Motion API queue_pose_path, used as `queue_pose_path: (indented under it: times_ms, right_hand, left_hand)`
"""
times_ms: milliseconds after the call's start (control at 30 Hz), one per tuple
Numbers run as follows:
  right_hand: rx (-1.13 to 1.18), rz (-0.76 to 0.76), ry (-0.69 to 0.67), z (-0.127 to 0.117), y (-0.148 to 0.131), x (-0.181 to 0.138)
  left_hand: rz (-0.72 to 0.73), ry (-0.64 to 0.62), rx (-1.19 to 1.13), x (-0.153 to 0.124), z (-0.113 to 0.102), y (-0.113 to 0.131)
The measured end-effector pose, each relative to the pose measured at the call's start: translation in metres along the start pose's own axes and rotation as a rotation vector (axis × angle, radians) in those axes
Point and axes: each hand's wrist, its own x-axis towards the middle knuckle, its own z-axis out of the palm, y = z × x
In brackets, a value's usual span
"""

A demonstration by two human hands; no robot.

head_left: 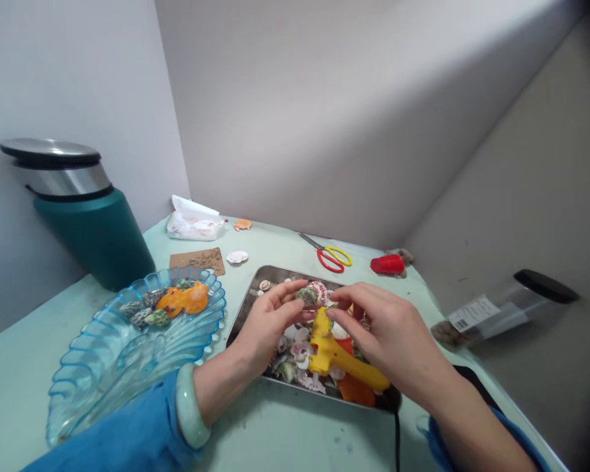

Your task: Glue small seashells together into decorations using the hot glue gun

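My left hand and my right hand meet over a metal tray filled with several seashells. The left fingers pinch a small greenish shell above the tray. My right hand's fingers are curled and touch a pinkish ribbed shell right beside it; whether they grip it I cannot make out. A yellow glue gun lies across the shells under both hands, its black cord running off the front edge. I wear blue sleeves and a pale green bangle on the left wrist.
A blue glass shell-shaped dish with a few shells and an orange piece sits at the left. Behind it stands a teal bin. Scissors, a red cap, a cardboard piece, a plastic bag and a lying jar surround the tray.
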Motion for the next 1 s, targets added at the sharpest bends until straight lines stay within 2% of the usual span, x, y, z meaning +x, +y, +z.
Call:
queue_pose_path:
  times_ms: [100,233,467,667,1000]
  right_hand:
    - [0.027,-0.044,0.001,0.005,-0.007,0.014]
    - [0.056,-0.034,-0.001,0.012,-0.006,0.022]
    - [0.189,0.044,-0.041,0.016,0.006,0.022]
    - [0.245,0.078,-0.093,0.016,0.008,0.022]
    - [0.260,0.056,-0.049,0.018,0.008,0.020]
  left_hand:
    - [0.002,-0.037,0.001,0.001,-0.001,-0.001]
    - [-0.015,-0.002,-0.025,0.003,-0.002,-0.003]
    - [0.010,-0.001,-0.002,0.005,-0.005,-0.005]
    - [-0.043,-0.022,0.064,0.004,-0.002,-0.002]
    - [0.007,-0.018,0.105,0.004,-0.002,-0.003]
